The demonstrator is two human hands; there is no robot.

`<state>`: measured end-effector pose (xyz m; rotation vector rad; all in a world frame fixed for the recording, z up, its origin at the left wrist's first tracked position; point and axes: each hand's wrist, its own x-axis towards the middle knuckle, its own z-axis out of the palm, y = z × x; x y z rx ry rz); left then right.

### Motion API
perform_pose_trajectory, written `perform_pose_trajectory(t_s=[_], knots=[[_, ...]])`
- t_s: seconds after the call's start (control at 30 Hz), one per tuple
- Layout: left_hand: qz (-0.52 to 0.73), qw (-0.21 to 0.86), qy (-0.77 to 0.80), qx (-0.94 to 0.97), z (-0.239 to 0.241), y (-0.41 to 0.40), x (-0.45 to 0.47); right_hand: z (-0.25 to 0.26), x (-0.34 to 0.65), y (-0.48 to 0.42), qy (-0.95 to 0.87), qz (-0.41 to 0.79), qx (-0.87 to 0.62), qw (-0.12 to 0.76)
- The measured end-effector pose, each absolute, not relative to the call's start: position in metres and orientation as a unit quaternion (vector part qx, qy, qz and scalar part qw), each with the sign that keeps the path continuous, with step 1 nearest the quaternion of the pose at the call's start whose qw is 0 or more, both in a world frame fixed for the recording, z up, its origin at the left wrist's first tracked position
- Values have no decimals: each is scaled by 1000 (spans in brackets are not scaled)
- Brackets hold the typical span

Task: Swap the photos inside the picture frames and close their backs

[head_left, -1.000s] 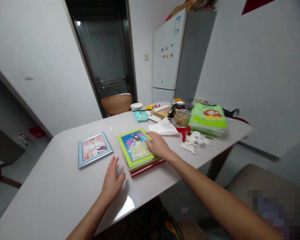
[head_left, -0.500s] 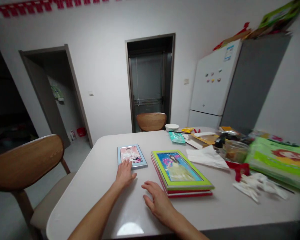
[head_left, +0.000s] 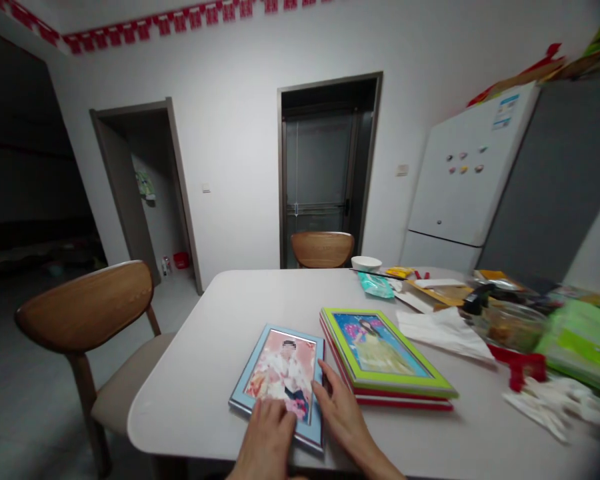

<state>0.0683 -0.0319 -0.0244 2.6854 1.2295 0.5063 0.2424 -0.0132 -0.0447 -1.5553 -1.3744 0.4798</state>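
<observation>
A light-blue picture frame (head_left: 253, 365) with a pink portrait print lies near the front of the table, turned at an angle. My left hand (head_left: 267, 430) grips its near edge, fingers over the lower part of the picture and thumb mostly hidden. At the frame's right edge is my right hand (head_left: 343, 410), its fingers and thumb closed about the side. Just to the right sits a stack of frames, topped by a lime-green picture frame (head_left: 415, 373) showing a figure in a yellow dress. Red and white edges show beneath it.
The white table (head_left: 190, 393) has rounded corners. On its right lie a white paper sheet (head_left: 445, 333), white gloves (head_left: 560, 403), a clear tub (head_left: 515, 323) and a green package (head_left: 585, 337). Wooden chairs stand left (head_left: 93, 303) and behind (head_left: 323, 248).
The light-blue frame has come nearer to me and turned. My right hand has moved from the bare table onto its right edge. The view has swung slightly left.
</observation>
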Motion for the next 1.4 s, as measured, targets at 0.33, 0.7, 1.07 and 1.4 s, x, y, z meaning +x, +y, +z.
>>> perform_pose_trajectory(t_s=[0.33, 0.7, 1.07, 1.4], knots=[[381, 126, 371, 838, 16, -48, 75, -10, 243, -39, -494, 299, -595, 559], [519, 325, 489, 621, -3, -45, 39, -6, 219, -30, -689, 203, -587, 375], [280, 126, 539, 784, -51, -57, 6, -19, 222, -32, -763, 127, -577, 263], [280, 190, 551, 763, -14, -32, 24, -9, 234, 0, -755, 16, -634, 167]])
